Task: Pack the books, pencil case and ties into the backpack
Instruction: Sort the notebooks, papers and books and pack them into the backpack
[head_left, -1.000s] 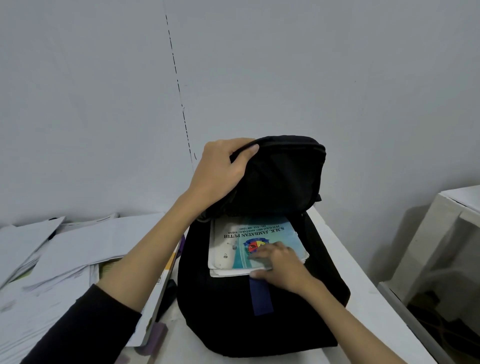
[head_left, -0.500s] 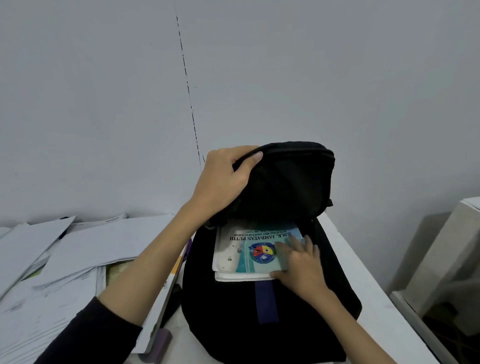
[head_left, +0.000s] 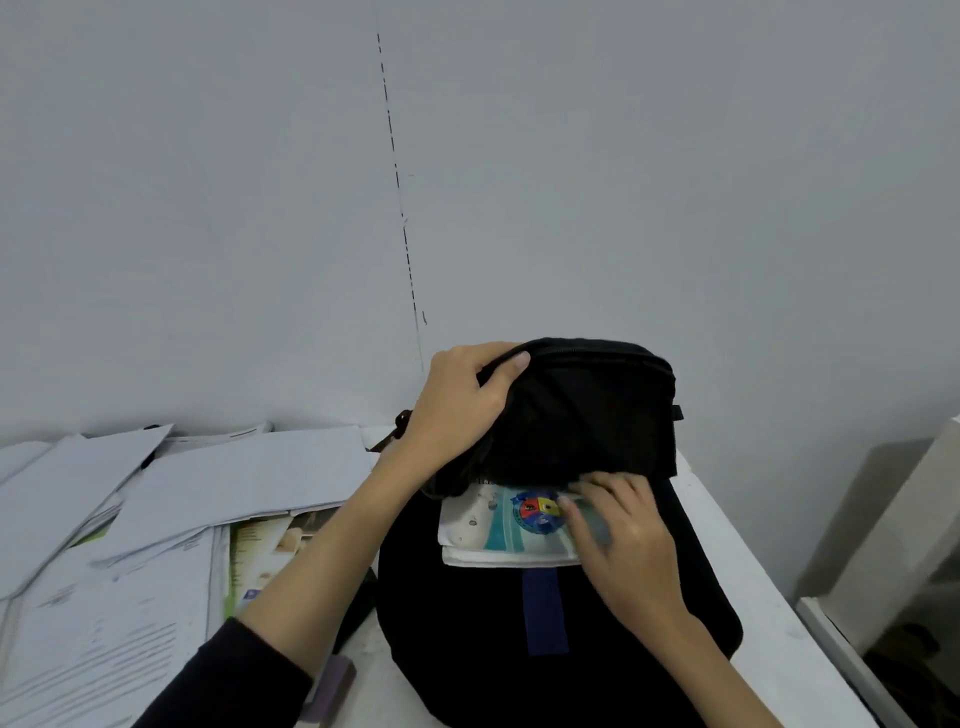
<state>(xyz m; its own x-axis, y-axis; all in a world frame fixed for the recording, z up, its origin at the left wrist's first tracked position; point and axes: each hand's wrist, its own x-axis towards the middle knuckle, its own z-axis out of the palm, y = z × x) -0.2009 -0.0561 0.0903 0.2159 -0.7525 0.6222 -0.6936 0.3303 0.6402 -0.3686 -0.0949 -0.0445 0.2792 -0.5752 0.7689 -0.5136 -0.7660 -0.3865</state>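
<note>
A black backpack (head_left: 467, 639) with a blue strip on its front lies on the white table. My left hand (head_left: 457, 405) grips its top flap (head_left: 587, 410) and holds it lifted. A stack of books (head_left: 488, 525) with a light blue cover and a round badge pokes out of the opening, its far part under the flap. My right hand (head_left: 618, 535) lies on the right side of the top cover, fingers straight and pressing it. No pencil case or ties are in view.
Loose papers and booklets (head_left: 156, 519) cover the table to the left of the backpack. A purple object (head_left: 332, 686) lies by my left forearm. The wall stands close behind. The table's right edge (head_left: 779, 608) borders a white cabinet (head_left: 904, 525).
My right hand has pushed the books farther under the flap, so less of the cover shows. My left hand keeps its grip on the flap.
</note>
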